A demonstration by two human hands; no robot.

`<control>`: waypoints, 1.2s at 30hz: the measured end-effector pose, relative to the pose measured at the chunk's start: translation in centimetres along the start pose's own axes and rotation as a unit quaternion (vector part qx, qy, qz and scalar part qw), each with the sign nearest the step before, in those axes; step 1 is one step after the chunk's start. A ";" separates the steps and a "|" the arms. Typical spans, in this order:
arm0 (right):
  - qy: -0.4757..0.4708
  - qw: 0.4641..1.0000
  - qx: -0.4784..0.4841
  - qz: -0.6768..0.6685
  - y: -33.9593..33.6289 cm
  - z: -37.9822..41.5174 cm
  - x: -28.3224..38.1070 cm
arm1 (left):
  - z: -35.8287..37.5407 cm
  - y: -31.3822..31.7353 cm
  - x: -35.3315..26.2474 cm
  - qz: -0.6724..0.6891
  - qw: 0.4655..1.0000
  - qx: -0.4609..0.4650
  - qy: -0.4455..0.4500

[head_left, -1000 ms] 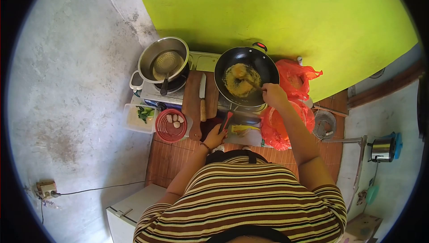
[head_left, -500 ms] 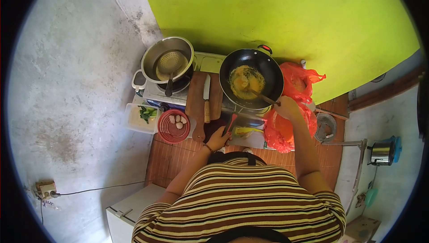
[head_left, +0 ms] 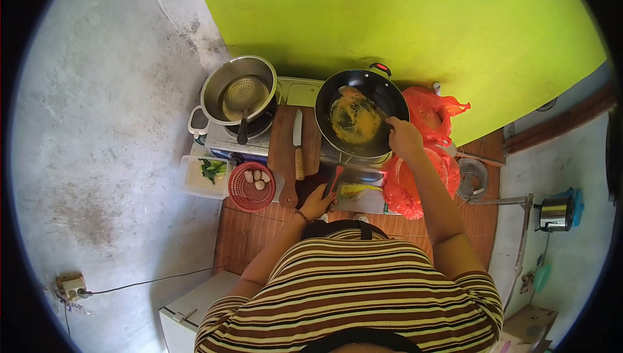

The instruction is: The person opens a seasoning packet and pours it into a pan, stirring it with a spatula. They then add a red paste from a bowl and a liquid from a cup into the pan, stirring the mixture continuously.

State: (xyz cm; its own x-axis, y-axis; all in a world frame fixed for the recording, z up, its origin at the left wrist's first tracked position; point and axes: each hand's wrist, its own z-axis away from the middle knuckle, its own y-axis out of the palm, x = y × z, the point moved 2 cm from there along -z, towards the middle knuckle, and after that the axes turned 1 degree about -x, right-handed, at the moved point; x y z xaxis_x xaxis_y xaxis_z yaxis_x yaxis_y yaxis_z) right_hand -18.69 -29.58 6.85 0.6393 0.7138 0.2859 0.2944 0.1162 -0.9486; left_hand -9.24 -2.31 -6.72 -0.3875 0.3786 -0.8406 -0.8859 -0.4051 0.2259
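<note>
A black wok (head_left: 334, 140) with yellow egg (head_left: 355, 124) spread over its bottom sits on the right side of the stove. My left hand (head_left: 315, 202) is closed around the wok's black and red handle (head_left: 337, 174) near my body. Over the wok's right rim, my right hand (head_left: 405, 139) grips a brown spatula, whose far end (head_left: 352, 93) lies at the upper edge of the egg; motion blurs its shaft. To the wok's left, a knife (head_left: 298, 139) rests on a wooden cutting board (head_left: 281, 152).
A steel pot (head_left: 209, 97) holding a skimmer (head_left: 243, 93) stands at left. In front are a container of greens (head_left: 212, 169) and a red basket (head_left: 241, 200) with several pale pieces, perhaps garlic or shallots. Red plastic bags (head_left: 428, 116) sit close on the right.
My right hand has moved up and slightly left, pushing the spatula's end to the wok's far side. The egg has shifted and spread. My left hand stays on the handle.
</note>
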 end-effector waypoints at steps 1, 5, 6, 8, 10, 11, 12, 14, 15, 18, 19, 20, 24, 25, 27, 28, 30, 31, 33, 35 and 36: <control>-0.022 1.000 0.014 0.002 -0.9 0.3 0.7 | -0.2 0.0 0.4 0.001 1.000 -0.003 0.009; -0.040 0.999 0.024 -0.010 -3.1 0.7 1.7 | -0.3 -0.1 0.7 0.007 1.000 -0.007 0.015; -0.027 1.000 0.010 0.010 -2.8 0.6 1.7 | -0.1 0.0 0.3 0.007 1.000 -0.007 0.012; 0.000 0.999 -0.018 0.051 -1.1 0.4 1.8 | 0.4 0.3 -0.7 0.005 1.000 -0.007 0.007; 0.016 0.997 0.004 0.069 0.5 0.7 2.4 | 0.1 0.0 -0.3 -0.004 1.000 -0.001 0.013; 0.025 0.997 0.016 0.078 1.2 1.1 2.6 | 0.0 -0.1 -0.1 -0.010 1.000 0.002 0.015; 0.017 0.998 0.019 0.062 1.8 1.6 2.9 | 0.0 -0.1 -0.2 -0.001 1.000 -0.002 0.020; 0.003 0.999 0.027 0.032 2.6 3.0 3.1 | 0.0 0.2 -0.3 0.016 0.999 -0.008 0.029; -0.011 0.999 0.032 0.015 2.5 3.9 3.0 | 0.1 0.2 -0.4 0.016 1.000 -0.006 0.018; -0.048 0.997 0.040 -0.036 1.5 6.7 2.5 | 0.2 0.2 -0.8 0.015 1.000 0.002 -0.006; -0.058 0.996 0.040 -0.052 0.9 7.7 2.0 | 0.2 0.2 -0.9 0.016 1.000 0.004 -0.008; -0.068 0.995 0.041 -0.068 0.1 8.3 1.5 | 0.2 0.2 -0.9 0.016 1.000 0.006 -0.011; -0.029 0.996 0.044 -0.075 -5.1 9.4 0.1 | 0.6 0.8 -2.0 0.034 0.998 -0.033 -0.038; -0.024 0.996 0.031 -0.075 -5.8 9.8 -0.1 | 0.4 0.8 -1.8 0.038 0.998 -0.038 -0.026; -0.014 0.997 0.023 -0.073 -6.4 10.5 0.1 | 0.1 0.9 -2.0 0.039 0.998 -0.049 -0.014; -0.008 0.997 0.028 -0.070 -6.3 11.0 0.6 | 0.0 1.0 -2.2 0.036 0.998 -0.054 -0.015; 0.010 0.996 0.040 -0.076 -5.5 11.2 1.3 | -0.2 1.1 -2.4 0.014 0.998 -0.064 -0.015; 0.022 0.995 0.047 -0.085 -4.0 11.1 1.5 | -0.4 1.1 -2.3 -0.005 0.998 -0.069 -0.015; 0.045 0.993 0.053 -0.092 -1.1 10.5 1.7 | -0.8 1.2 -2.2 -0.036 0.996 -0.076 -0.008; 0.069 0.992 0.050 -0.089 1.5 9.2 1.9 | -1.3 1.1 -2.3 -0.062 0.995 -0.082 0.004; 0.070 0.992 0.045 -0.094 2.7 8.4 2.1 | -1.5 1.1 -2.3 -0.063 0.995 -0.080 0.006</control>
State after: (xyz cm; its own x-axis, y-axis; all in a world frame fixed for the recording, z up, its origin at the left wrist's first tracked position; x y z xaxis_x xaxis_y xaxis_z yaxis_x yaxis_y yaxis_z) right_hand -22.57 -21.95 3.75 0.6729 0.5716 0.4695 0.3573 0.3046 -0.8829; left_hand -8.93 -4.81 -5.30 -0.2721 0.4248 -0.8634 -0.8745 -0.4835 0.0377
